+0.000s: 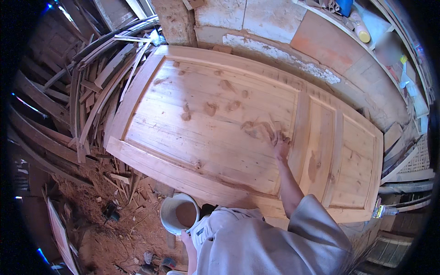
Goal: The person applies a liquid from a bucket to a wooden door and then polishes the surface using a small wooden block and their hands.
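A paneled wooden door (197,137) lies flat before me, with brown paste-like smears (211,108) dotted over its large panel. My right hand (282,145) reaches across to that panel, its fingers closed around a thin, pale flat piece (275,125) resting against the wood. What the piece is exactly, I cannot make out. A fresh brown smear (258,130) spreads just left of it. Low on the left, my left hand (185,235) grips the rim side of a white bucket (167,215); brown material (186,214) shows inside. Some of that hand's fingers are hidden.
Scrap wood strips (103,82) are heaped at the left. Sawdust and shavings (91,201) cover the floor. Behind the door stands a wall (270,27), with a cluttered shelf (366,41) at upper right. A clear bottle (385,211) stands by the door's right corner.
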Available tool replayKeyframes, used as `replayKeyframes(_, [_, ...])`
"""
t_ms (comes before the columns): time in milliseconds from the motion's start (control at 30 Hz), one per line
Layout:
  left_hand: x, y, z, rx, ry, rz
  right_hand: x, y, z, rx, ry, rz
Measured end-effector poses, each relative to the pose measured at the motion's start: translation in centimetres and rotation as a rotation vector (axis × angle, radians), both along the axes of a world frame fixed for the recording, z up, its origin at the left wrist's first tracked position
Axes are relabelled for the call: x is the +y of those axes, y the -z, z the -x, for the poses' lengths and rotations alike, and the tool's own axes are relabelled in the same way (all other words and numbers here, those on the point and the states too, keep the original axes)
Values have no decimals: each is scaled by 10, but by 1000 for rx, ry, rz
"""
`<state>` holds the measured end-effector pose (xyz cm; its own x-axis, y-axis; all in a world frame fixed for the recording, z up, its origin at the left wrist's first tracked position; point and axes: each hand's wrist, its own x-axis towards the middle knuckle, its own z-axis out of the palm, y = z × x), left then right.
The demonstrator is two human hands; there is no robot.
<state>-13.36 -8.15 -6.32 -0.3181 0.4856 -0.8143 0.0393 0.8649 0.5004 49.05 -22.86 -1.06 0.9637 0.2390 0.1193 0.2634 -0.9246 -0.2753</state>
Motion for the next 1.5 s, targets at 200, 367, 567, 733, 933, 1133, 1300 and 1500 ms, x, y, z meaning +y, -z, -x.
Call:
replayKeyframes(200, [1,-2,-3,-49,-57,-8,50,15,32,-114,-59,92])
replayKeyframes(367, [13,32,13,-94,-42,17,105,-2,52,-110,-195,-45])
replayKeyframes(567, [16,25,9,-69,-62,50,126,-35,101,469,-268,-609])
replayKeyframes(733, [25,23,13,-44,33,-1,109,-16,83,225,-316,-430])
replayKeyframes(933, [26,27,15,-12,50,50,44,-17,52,-204,-222,8])
replayKeyframes(1133, [23,43,31,-67,-19,39,1,-4,24,-5,7,-168])
replayKeyframes(1300, [25,51,28,-114,-26,47,15,4,22,-159,56,107])
replayKeyframes(1500, [21,34,15,-66,19,78,68,9,58,122,-81,-217])
